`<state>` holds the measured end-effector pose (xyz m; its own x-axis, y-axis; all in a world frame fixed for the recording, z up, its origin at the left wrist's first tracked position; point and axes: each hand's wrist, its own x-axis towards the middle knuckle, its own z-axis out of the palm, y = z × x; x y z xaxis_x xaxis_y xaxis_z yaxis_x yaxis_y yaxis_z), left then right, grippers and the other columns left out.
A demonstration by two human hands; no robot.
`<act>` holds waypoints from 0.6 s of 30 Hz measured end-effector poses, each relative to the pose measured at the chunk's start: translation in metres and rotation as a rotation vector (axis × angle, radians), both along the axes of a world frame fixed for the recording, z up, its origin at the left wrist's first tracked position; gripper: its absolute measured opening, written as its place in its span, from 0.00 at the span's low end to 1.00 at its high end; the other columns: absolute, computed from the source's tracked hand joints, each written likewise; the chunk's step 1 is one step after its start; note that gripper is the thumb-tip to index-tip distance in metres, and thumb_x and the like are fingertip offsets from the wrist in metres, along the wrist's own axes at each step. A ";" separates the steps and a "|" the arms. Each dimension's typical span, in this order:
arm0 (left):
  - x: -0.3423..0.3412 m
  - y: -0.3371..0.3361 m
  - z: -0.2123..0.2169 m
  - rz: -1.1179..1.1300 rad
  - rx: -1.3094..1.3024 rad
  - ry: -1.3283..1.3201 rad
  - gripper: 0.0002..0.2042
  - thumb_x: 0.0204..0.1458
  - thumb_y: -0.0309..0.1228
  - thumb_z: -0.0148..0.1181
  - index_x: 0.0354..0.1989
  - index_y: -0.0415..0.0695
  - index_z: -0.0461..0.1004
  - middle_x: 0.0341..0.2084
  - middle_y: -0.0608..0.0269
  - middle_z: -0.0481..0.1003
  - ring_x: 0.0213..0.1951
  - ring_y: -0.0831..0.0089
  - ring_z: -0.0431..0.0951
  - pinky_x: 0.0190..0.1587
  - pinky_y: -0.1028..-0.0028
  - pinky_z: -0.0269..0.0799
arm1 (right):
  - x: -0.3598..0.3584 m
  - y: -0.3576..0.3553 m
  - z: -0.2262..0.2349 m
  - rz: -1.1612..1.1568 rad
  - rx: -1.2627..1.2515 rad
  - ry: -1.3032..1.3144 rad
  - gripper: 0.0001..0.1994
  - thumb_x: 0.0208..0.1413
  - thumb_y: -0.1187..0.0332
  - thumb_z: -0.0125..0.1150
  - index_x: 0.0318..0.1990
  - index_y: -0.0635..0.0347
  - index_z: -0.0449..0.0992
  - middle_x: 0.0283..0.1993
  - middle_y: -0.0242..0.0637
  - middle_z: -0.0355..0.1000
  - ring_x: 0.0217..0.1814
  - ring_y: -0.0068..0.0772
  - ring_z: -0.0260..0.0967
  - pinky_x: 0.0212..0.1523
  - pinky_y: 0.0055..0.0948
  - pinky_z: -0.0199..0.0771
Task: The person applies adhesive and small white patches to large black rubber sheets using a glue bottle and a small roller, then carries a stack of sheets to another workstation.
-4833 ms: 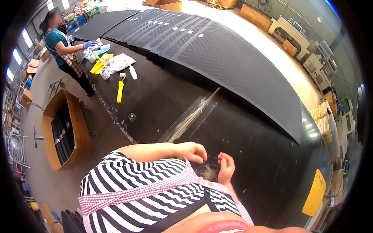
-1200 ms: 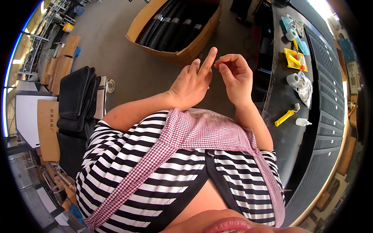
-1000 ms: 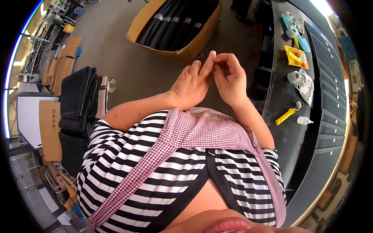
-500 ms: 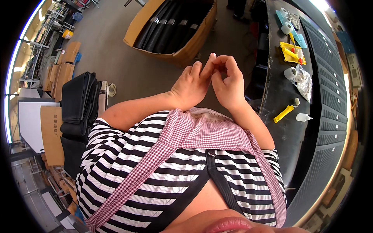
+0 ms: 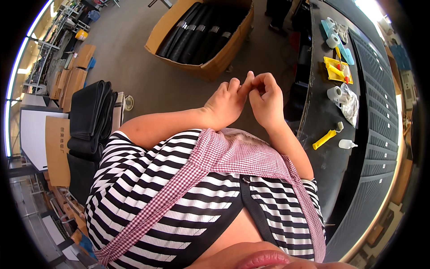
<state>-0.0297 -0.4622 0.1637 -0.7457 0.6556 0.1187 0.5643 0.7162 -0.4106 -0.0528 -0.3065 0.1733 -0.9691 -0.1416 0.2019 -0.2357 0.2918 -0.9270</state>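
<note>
My left hand (image 5: 224,104) and my right hand (image 5: 268,103) meet in front of my chest, above the pink-checked apron (image 5: 242,151). The left index finger points up and away, with the other fingers loosely bent and apart. Against that finger rest the bent index finger and thumb of my right hand, closed as in a pinch. Whatever may lie between them is too small or hidden to make out. Neither hand touches the table or the box.
Ahead stands an open cardboard box (image 5: 210,71) of black rolls. Folded black sheets (image 5: 89,112) lie at left. On the black table (image 5: 324,172) at right are a yellow-handled roller (image 5: 324,140), a white squeeze bottle (image 5: 346,144), a yellow tray (image 5: 330,78), tape rolls and a plastic bag (image 5: 349,106).
Both hands have come slightly lower in the picture, still touching at the fingers. The view has shifted a little, and the box appears slightly farther right.
</note>
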 end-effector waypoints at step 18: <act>0.019 -0.025 -0.033 0.116 0.023 0.122 0.22 0.50 0.36 0.54 0.51 0.36 0.78 0.61 0.42 0.65 0.45 0.62 0.67 0.36 0.73 0.63 | -0.013 -0.029 -0.026 0.164 0.300 -0.007 0.10 0.48 0.83 0.48 0.39 0.66 0.70 0.31 0.41 0.71 0.33 0.32 0.71 0.38 0.29 0.72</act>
